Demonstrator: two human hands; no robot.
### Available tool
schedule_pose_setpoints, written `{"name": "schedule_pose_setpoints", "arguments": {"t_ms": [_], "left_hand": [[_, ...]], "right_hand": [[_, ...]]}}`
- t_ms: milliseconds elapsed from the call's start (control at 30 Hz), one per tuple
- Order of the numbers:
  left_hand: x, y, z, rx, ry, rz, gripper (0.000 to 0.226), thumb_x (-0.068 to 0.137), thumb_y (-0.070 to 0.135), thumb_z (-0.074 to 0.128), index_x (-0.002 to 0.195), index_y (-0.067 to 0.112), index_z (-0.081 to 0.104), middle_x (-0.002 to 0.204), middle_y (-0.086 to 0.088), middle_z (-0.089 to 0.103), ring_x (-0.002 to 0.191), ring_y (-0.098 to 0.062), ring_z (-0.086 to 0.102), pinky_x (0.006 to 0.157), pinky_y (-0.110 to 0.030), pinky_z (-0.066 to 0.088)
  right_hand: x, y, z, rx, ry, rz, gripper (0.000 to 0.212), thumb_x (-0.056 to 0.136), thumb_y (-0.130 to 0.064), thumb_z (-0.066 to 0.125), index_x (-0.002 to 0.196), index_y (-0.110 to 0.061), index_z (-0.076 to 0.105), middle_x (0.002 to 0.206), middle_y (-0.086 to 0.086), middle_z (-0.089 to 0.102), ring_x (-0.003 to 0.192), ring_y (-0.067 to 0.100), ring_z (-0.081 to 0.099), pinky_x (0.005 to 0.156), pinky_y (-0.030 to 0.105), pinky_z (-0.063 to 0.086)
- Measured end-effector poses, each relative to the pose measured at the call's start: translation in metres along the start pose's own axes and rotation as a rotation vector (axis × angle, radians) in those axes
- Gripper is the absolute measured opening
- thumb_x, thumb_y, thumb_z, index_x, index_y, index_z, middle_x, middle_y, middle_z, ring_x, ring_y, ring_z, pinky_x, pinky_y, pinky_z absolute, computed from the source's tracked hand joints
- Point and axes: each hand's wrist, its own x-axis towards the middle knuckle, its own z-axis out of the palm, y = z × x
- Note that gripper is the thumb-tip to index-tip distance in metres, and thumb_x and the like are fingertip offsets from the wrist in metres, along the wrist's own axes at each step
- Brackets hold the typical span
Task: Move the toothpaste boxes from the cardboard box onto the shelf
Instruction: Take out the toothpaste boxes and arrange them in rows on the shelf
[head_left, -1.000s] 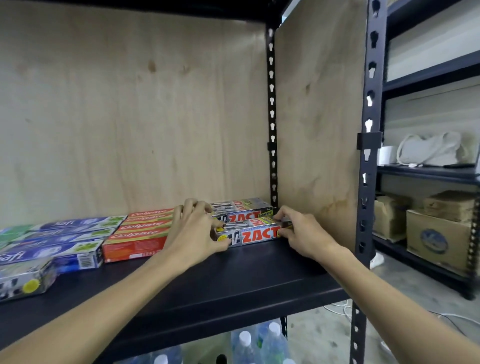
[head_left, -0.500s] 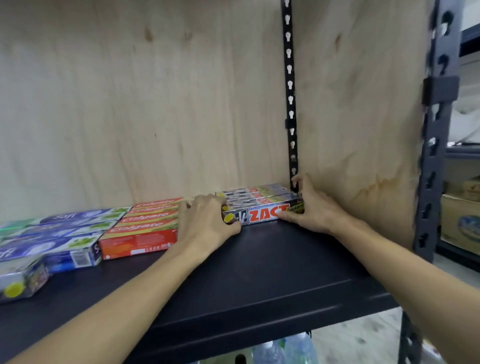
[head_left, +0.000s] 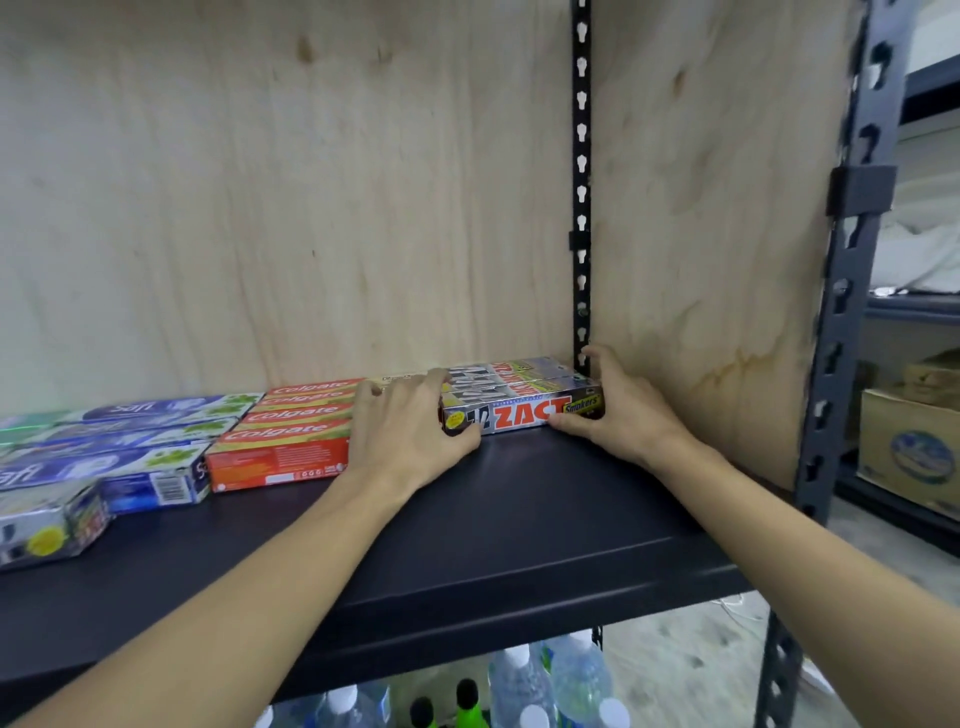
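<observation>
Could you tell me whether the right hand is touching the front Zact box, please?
Touching. The head view shows the right hand with its thumb against the front face of the front Zact box and its fingers curled over that box's right end.

Both bare forearms reach forward over shelf (head_left: 519, 519). Left hand (head_left: 410, 426) lies palm-down at left end of Zact boxes (head_left: 524, 400), fingers spread across top, thumb against front face. Right hand (head_left: 618, 405) cups right end, fingers curled over top, thumb low at front.
</observation>
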Motion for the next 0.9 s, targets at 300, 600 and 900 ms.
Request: {"name": "schedule_pose_setpoints", "arguments": {"t_ms": [300, 600, 900], "left_hand": [[-0.032, 0.0, -0.032, -0.115, 0.062, 0.084, 0.078, 0.08, 0.068, 0.06, 0.142, 0.022, 0.046, 0.136, 0.002, 0.059, 0.13, -0.018, 0.048, 0.109, -0.042, 0.029], [-0.096, -0.058, -0.096, -0.043, 0.079, 0.104, 0.082, 0.078, 0.071, 0.053, 0.145, 0.024, 0.043, 0.144, 0.005, 0.048, 0.136, -0.019, 0.039, 0.115, -0.043, 0.027], [-0.166, -0.206, -0.159, 0.13, 0.121, -0.12, 0.085, 0.079, 0.078, 0.045, 0.141, 0.019, 0.048, 0.138, -0.003, 0.048, 0.13, -0.026, 0.041, 0.109, -0.044, 0.031]], "right_hand": [[-0.051, -0.027, -0.011, 0.033, 0.099, -0.083, 0.087, 0.085, -0.047, 0.077, 0.152, -0.024, 0.026, 0.147, 0.011, 0.038, 0.131, 0.028, 0.052, 0.105, 0.04, 0.046], [-0.116, -0.082, -0.001, 0.124, -0.009, -0.19, 0.083, 0.087, -0.049, 0.074, 0.151, -0.021, 0.029, 0.129, 0.004, 0.046, 0.106, 0.008, 0.048, 0.099, 0.025, 0.042], [-0.147, -0.206, 0.072, 0.189, -0.182, -0.382, 0.076, 0.091, -0.046, 0.069, 0.15, -0.024, 0.026, 0.122, 0.0, 0.045, 0.082, -0.001, 0.045, 0.085, 0.021, 0.036]]}}
